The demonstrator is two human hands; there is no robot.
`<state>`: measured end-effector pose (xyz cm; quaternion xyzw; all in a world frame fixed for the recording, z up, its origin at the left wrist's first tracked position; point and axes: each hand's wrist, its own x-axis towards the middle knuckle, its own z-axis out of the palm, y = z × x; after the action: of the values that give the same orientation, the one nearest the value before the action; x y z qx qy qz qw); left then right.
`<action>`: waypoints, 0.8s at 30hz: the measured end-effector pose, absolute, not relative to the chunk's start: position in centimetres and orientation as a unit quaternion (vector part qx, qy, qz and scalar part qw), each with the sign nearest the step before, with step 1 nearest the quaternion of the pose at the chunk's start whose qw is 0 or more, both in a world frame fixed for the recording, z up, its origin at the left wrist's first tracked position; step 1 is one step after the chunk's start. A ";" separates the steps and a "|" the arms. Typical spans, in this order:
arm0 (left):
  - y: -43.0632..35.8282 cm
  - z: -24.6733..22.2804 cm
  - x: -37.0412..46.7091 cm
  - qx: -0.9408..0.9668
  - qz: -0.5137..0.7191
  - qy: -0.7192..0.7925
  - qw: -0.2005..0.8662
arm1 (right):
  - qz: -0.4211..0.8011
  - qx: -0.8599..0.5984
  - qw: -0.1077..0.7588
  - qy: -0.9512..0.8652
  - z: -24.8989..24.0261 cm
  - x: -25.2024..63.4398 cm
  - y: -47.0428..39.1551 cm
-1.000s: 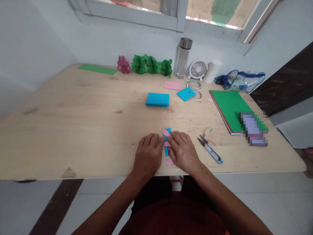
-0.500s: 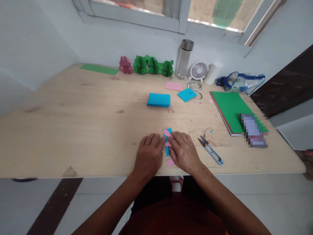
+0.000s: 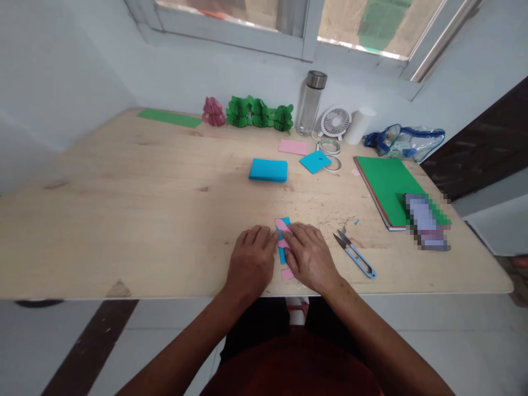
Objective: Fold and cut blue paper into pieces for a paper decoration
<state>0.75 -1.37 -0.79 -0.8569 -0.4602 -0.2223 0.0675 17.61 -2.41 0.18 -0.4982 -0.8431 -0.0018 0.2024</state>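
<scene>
A blue paper strip lies on the table near its front edge, with a pink cut paper piece across it. My left hand rests at the strip's left side, fingers together and curled, its thumb and index finger at the papers' edge. From the right, my right hand presses its fingertips on the pink and blue papers, covering part of them. Below the strip lies a small pink scrap. Blue-handled snips lie to the right of my right hand.
Beyond my hands sit a blue paper stack, a blue sheet, a pink sheet and tape rolls. Green paper ornaments, a bottle and a fan stand behind. Right: green folder.
The camera view has shifted very slightly. Both hands and the papers hold the same positions.
</scene>
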 end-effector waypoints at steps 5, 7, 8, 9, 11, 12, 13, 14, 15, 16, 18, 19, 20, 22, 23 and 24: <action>-0.9 -0.2 0.7 -0.862 -0.209 -0.459 0.050 | 0.000 -0.495 0.206 -0.844 0.1 17.6 -2.4; -0.8 -0.1 0.6 -0.863 -0.205 -0.460 0.049 | -0.001 -0.496 0.203 -0.844 0.2 17.6 -2.4; -0.7 -0.1 0.6 -0.863 -0.204 -0.459 0.049 | -0.002 -0.497 0.202 -0.844 0.2 17.6 -2.4; -0.7 -0.1 0.5 -0.865 -0.203 -0.457 0.049 | -0.002 -0.497 0.201 -0.844 0.3 17.6 -2.4; -0.7 -0.4 0.4 -0.867 -0.205 -0.452 0.049 | 0.000 -0.497 0.202 -0.844 0.3 17.6 -2.5; -0.7 -0.5 0.3 -0.867 -0.207 -0.450 0.049 | 0.001 -0.497 0.203 -0.843 0.3 17.6 -2.5; -0.7 -0.6 0.3 -0.867 -0.210 -0.449 0.049 | 0.001 -0.498 0.203 -0.843 0.3 17.6 -2.5; -0.8 -0.7 0.2 -0.867 -0.213 -0.448 0.049 | 0.002 -0.498 0.202 -0.843 0.3 17.6 -2.5; -0.8 -0.7 0.2 -0.867 -0.213 -0.448 0.049 | 0.002 -0.499 0.200 -0.843 0.3 17.6 -2.5; -0.8 -0.8 0.2 -0.867 -0.212 -0.448 0.049 | 0.001 -0.499 0.199 -0.843 0.3 17.6 -2.5; -0.8 -0.8 0.2 -0.867 -0.208 -0.449 0.051 | -0.001 -0.499 0.198 -0.844 0.4 17.6 -2.5; -0.8 -0.8 0.2 -0.867 -0.208 -0.450 0.055 | -0.002 -0.499 0.198 -0.844 0.4 17.6 -2.5; -0.8 -0.8 0.3 -0.866 -0.207 -0.451 0.058 | -0.004 -0.499 0.199 -0.843 0.4 17.6 -2.5; -0.8 -0.8 0.3 -0.865 -0.207 -0.453 0.062 | -0.008 -0.499 0.201 -0.843 0.4 17.6 -2.5; -0.8 -0.9 0.3 -0.865 -0.207 -0.452 0.063 | -0.010 -0.498 0.202 -0.843 0.4 17.6 -2.5; -0.8 -0.9 0.3 -0.866 -0.207 -0.452 0.062 | -0.012 -0.498 0.203 -0.843 0.4 17.6 -2.5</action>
<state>0.29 -0.78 -0.93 -0.8656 -0.4516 -0.2074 0.0619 17.57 -2.47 0.39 -0.4976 -0.8432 -0.0116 0.2031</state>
